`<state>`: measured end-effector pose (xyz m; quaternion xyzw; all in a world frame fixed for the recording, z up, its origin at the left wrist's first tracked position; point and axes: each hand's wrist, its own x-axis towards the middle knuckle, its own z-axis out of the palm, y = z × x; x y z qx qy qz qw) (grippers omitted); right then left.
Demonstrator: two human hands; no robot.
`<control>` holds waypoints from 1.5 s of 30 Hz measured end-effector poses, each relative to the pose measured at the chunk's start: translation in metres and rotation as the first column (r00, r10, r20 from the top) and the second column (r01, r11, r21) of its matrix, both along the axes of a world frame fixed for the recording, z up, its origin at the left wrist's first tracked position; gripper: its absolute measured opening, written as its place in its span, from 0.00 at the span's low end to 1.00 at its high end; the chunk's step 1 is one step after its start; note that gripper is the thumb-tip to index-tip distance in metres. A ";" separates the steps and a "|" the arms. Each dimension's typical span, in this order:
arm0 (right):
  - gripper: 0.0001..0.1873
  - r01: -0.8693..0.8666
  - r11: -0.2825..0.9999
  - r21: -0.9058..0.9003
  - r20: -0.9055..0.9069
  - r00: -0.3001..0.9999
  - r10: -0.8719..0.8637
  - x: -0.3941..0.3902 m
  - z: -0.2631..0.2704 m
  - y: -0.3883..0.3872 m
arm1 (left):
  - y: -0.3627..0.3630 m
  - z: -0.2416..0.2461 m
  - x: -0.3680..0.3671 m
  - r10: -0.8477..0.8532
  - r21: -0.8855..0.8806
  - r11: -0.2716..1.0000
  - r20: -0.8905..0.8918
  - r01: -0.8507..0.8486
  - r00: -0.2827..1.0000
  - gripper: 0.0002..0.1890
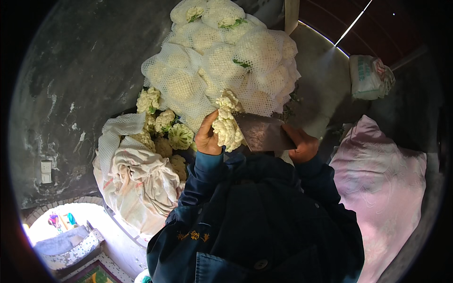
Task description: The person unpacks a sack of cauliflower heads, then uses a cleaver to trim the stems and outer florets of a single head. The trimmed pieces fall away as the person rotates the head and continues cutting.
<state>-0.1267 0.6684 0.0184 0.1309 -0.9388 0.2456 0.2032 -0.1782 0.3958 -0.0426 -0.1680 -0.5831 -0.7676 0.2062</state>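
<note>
My left hand [208, 136] grips a cauliflower head [227, 129], its curds facing up and its far end near the white mesh bags. In my right hand [303, 144] is a broad-bladed cleaver [263, 133], flat side toward me, with specks stuck to the blade. The cleaver's left edge meets the right side of the cauliflower; whether it has cut in cannot be seen. Loose cauliflower heads [180, 136] lie left of my left hand, one showing its pale green underside. Beyond both hands rises a pile of cauliflowers in white mesh bags [221, 63].
A whitish woven sack [141, 184] sits to the left, white netting [109, 141] over its edge. Pink patterned cloth [380, 184] covers something on the right. A filled plastic sack [370, 78] stands at the far right. The dark wall [78, 106] runs along the left.
</note>
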 end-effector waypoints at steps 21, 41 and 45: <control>0.32 -0.101 0.994 -0.034 -0.029 0.995 0.100 0.004 -0.006 0.002 | -0.007 -0.010 0.001 0.068 0.035 0.997 0.064 -0.070 0.996 0.24; 0.26 -0.110 0.987 -0.120 0.025 0.993 0.114 0.007 -0.007 -0.005 | -0.011 -0.021 -0.002 0.156 -0.087 0.984 -0.023 -0.158 0.987 0.27; 0.25 -0.118 0.986 -0.118 0.033 0.992 0.122 0.007 -0.007 -0.005 | -0.009 -0.016 -0.001 0.191 -0.136 0.972 -0.034 -0.193 0.981 0.27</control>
